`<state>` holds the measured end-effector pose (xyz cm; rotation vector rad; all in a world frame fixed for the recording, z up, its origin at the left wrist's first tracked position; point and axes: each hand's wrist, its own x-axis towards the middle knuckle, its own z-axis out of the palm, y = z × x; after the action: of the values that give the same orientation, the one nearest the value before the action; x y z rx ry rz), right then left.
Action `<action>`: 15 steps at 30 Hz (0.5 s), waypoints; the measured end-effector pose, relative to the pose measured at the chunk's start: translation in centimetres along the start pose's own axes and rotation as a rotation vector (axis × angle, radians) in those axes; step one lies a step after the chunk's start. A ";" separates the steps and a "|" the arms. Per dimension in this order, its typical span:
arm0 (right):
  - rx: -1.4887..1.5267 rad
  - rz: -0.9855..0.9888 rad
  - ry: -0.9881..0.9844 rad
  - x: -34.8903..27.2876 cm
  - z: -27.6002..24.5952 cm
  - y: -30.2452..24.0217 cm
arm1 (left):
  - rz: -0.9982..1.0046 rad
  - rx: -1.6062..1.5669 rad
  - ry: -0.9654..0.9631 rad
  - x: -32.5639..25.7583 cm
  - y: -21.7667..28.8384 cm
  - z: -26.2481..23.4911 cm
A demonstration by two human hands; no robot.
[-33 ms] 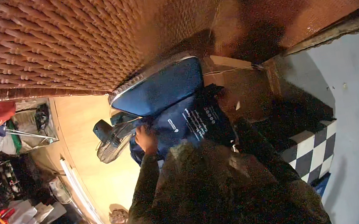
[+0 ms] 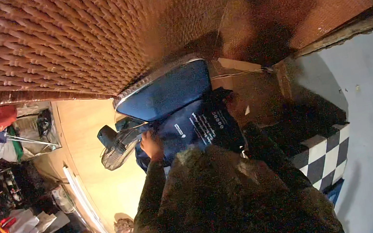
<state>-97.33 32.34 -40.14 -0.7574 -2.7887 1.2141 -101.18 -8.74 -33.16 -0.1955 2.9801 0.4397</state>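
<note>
- Navy printed bag (image 2: 184,134): directly ahead of the torso, between the 2 forearms, long axis running left to right and tilting up at its right end.
- Left hand (image 2: 151,144): touching the bag's left edge, fingers bent; I cannot tell whether it grips.
- Right forearm (image 2: 269,147): reaches toward the bag's right side (the right hand is lost in shadow, its state unreadable).
- Bag's contents: hidden.
- Blue pale-rimmed panel (image 2: 168,92): just beyond the bag.
- Caged fan (image 2: 119,151): just left of the left hand.
</note>
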 end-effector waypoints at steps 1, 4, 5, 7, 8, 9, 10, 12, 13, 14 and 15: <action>0.001 0.002 0.002 1.7 0.8 -0.3 | 0.009 0.000 0.007 0.0 -0.3 0.0; 0.011 -0.001 0.006 0.6 0.4 0.4 | 0.065 0.038 0.050 -0.1 -2.2 -0.1; 0.018 -0.009 0.004 -0.5 0.7 0.4 | 0.129 0.058 0.120 -0.4 -3.2 -0.2; 0.010 -0.004 0.019 -2.1 0.3 2.0 | 0.172 0.010 0.076 -0.5 -1.7 -2.5; 0.002 0.007 0.038 -2.5 -0.3 2.8 | 0.198 -0.003 0.077 -0.5 -0.9 -2.6; 0.008 -0.005 0.053 -2.7 -0.5 2.1 | 0.258 -0.049 0.174 -0.8 -1.0 -3.5; 0.696 0.127 0.143 -3.0 -0.8 1.3 | 0.319 -0.097 0.273 -1.0 -1.1 -4.4; 1.393 0.240 0.230 -5.0 -1.8 -1.5 | 0.271 -0.181 0.204 -1.7 -0.3 -6.8; 1.207 0.145 0.343 -7.3 -2.6 -5.1 | 0.230 -0.232 0.157 -2.4 0.2 -8.6; 1.014 0.046 0.460 -9.3 -3.9 -7.8 | 0.197 -0.291 0.111 -2.8 1.0 -10.3; 1.017 0.025 0.480 -10.2 -4.9 -7.5 | 0.213 -0.303 0.158 -3.2 1.3 -11.4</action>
<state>-90.60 26.93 -29.68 -0.7933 -1.4792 1.8468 -99.38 -10.49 -21.56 0.0647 3.0844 0.9439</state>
